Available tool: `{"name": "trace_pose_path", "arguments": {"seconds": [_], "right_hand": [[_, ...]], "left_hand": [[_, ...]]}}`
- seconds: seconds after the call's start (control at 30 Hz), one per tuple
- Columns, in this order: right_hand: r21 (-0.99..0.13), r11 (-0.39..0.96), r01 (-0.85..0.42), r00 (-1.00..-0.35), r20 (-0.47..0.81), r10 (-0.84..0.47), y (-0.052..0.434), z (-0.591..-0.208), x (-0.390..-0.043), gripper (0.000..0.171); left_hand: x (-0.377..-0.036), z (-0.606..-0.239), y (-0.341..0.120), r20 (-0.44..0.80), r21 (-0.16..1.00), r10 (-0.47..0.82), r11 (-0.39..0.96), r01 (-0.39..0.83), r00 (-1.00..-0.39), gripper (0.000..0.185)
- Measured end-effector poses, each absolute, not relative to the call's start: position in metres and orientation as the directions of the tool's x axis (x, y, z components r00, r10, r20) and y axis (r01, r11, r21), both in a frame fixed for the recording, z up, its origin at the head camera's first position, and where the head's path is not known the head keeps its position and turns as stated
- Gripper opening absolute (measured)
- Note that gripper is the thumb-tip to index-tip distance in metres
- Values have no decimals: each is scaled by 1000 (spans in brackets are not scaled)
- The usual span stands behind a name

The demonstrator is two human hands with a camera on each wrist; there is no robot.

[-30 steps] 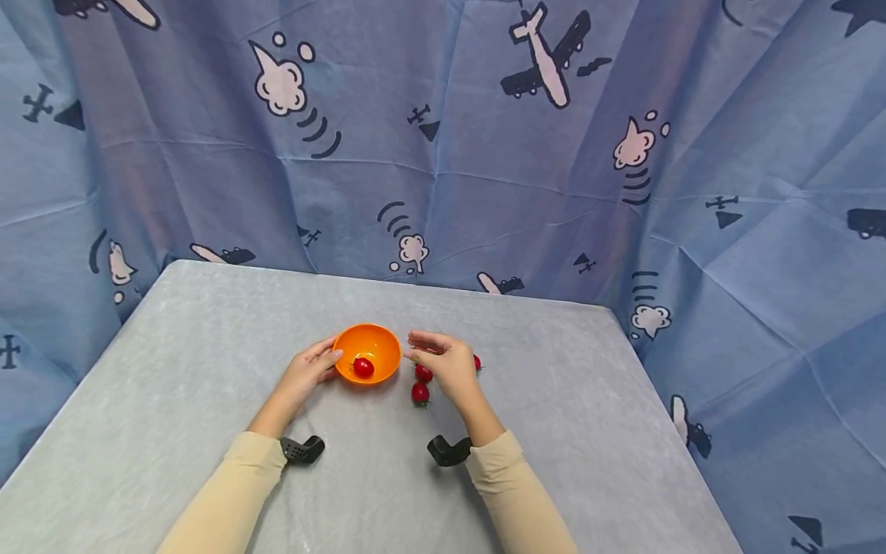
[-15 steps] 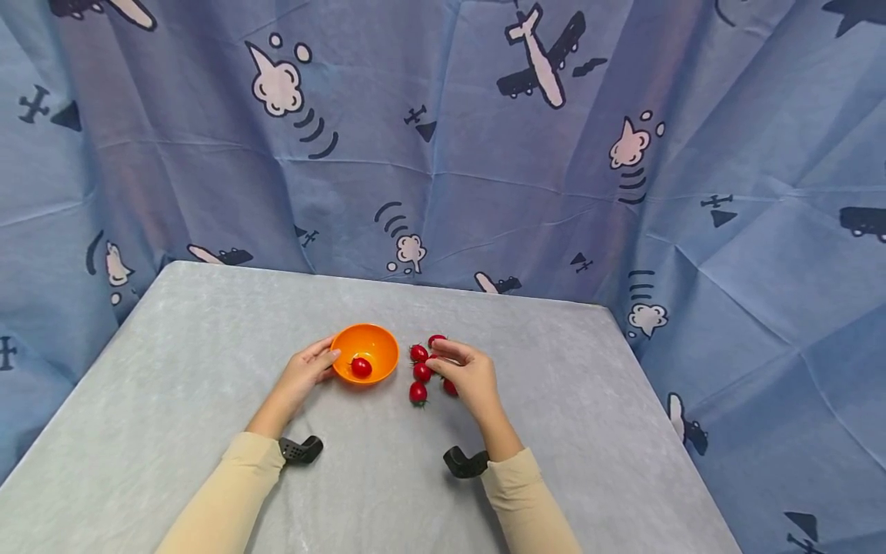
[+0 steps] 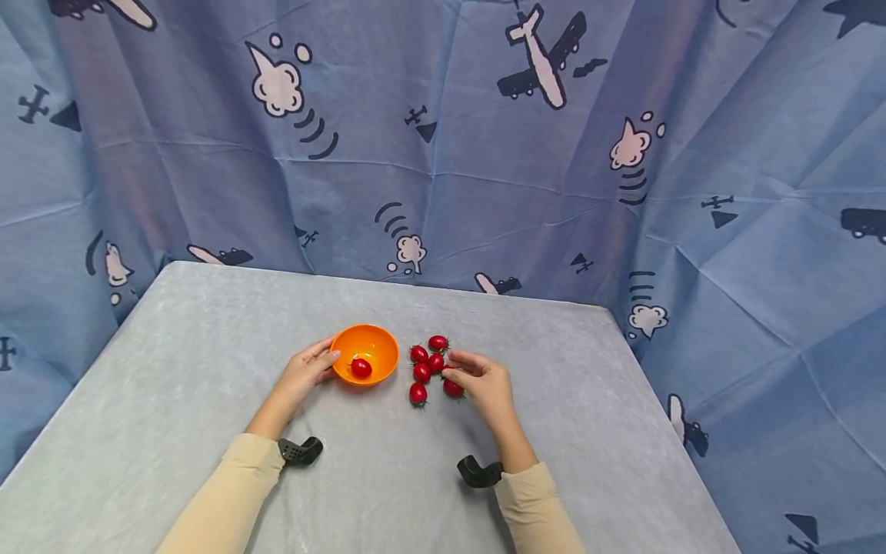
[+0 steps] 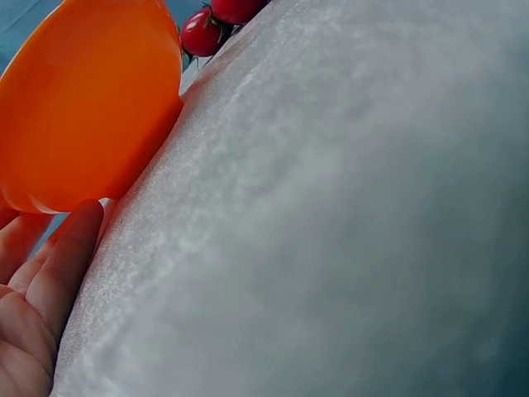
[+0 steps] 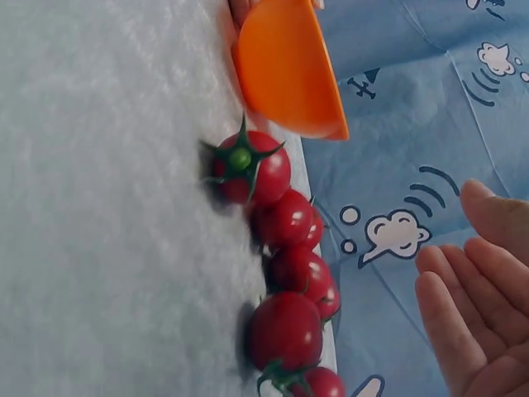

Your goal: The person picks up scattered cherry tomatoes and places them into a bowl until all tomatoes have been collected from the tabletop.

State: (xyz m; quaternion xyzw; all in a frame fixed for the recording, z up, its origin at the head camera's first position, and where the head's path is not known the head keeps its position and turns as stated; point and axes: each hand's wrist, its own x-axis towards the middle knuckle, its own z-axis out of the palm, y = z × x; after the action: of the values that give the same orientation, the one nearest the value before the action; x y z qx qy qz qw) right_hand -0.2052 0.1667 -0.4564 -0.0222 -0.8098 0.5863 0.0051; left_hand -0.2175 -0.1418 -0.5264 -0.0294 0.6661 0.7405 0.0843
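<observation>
left grip (image 3: 308,368) holds orange bowl (image 3: 368,342); right grip (image 3: 487,383) hovers above tomatoes (image 3: 422,372).

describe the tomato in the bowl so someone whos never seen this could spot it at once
On the grey table, find the orange bowl that the left hand grips. The tomato lies inside it, alone; the other tomatoes cluster outside, on the table.

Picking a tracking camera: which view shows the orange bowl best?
Head: the orange bowl is uncropped, its inside visible with one tomato. Left wrist: only its outside, close, cut by the frame. Right wrist: outside too, also cut.
</observation>
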Motion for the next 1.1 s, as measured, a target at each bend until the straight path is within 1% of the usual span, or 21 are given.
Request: {"name": "trace_pose_path", "arguments": {"seconds": [0.2, 0.43, 0.67, 1.1], "right_hand": [[-949, 313, 37, -997, -13, 77, 173, -461, -204, 32], [-942, 332, 44, -996, -17, 86, 176, -463, -202, 31], [-931, 353, 96, -992, -60, 111, 179, -468, -203, 30], [-945, 320, 73, -993, -39, 111, 184, -480, -204, 33]], "left_hand": [[-217, -525, -142, -155, 981, 86, -100, -164, -984, 55], [-217, -525, -141, -149, 982, 84, -105, -158, -985, 55], [-218, -527, -141, -145, 981, 84, -119, -154, -986, 54], [-218, -529, -143, -148, 981, 85, -110, -157, -985, 55]]}}
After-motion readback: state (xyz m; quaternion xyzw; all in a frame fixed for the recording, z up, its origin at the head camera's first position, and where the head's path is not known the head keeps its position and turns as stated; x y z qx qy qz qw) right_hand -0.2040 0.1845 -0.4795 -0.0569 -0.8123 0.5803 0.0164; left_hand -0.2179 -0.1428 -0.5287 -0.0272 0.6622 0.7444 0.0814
